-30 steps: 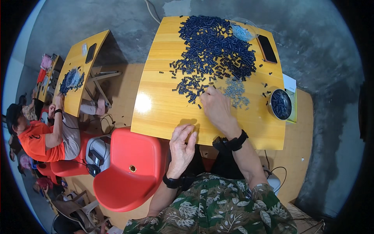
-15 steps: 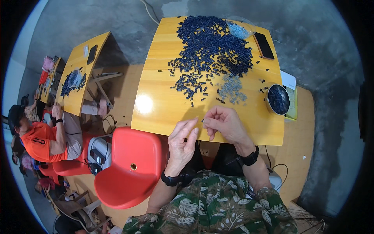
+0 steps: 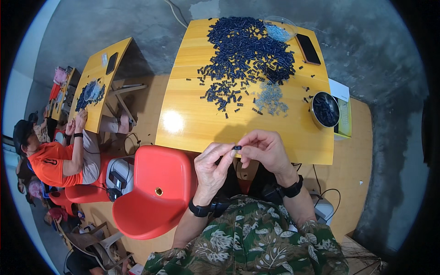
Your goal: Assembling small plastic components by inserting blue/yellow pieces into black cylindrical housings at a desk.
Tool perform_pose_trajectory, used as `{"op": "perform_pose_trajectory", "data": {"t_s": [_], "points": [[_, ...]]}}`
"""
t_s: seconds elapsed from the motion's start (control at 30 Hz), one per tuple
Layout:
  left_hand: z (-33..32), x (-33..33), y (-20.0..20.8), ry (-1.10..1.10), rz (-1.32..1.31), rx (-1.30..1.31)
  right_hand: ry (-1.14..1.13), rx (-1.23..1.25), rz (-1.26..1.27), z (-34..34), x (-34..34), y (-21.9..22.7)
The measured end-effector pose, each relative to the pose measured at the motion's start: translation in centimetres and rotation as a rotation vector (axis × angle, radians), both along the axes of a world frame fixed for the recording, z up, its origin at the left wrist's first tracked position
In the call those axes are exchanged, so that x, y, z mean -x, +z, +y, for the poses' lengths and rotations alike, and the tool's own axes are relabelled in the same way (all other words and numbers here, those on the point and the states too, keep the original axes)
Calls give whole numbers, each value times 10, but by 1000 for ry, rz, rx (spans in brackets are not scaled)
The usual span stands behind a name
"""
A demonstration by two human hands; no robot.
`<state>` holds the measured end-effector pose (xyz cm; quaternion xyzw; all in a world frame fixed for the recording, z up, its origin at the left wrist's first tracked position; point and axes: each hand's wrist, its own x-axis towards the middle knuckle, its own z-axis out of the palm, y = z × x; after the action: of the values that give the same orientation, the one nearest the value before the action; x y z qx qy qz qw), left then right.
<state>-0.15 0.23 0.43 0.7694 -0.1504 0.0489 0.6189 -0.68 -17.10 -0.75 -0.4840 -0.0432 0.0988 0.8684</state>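
Observation:
Over the near edge of the table, my two hands meet at one small black plastic part [image 3: 237, 147]. My left hand [image 3: 212, 167] pinches it between thumb and fingertips. From the other side, the thumb and forefinger of my right hand [image 3: 268, 151] close on its right end; any smaller piece between those fingers is hidden. Beyond my hands lies a large spread pile of similar black parts [image 3: 252, 50]. At its near right edge is a heap of tiny clear-grey pieces [image 3: 271, 98].
A metal bowl of black parts [image 3: 326, 110] stands at the table's right edge. A clear dish of light-blue pieces [image 3: 278, 32] and a phone [image 3: 308, 49] lie at the back right. To my left are a red chair [image 3: 153, 192] and a person in orange [image 3: 55, 160] at another table.
My hands have come together; the black part, earlier at my right fingertips, is now between both hands. The person in orange has raised their hands toward their table.

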Motion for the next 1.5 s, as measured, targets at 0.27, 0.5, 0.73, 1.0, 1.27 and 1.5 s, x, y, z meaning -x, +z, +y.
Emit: {"op": "perform_pose_trajectory", "data": {"t_s": [0.27,0.5,0.73,1.0,1.27,1.5], "points": [[1,5,-1,32,-116,-49,-38,-21,-63,2,2,-9],[-1,7,-1,54,-76,-9,-71,-3,-63,2,2,-10],[-1,1,-2,25,-219,-213,-87,226,-112,1,4,0],[3,0,-14,-42,-27,149,-44,-2,-85,2,5,4],[3,0,-8,-25,-116,-67,-59,240,-96,4,6,3],[-2,0,-15,33,-59,47,-97,-291,106,15,4,-20]]}}
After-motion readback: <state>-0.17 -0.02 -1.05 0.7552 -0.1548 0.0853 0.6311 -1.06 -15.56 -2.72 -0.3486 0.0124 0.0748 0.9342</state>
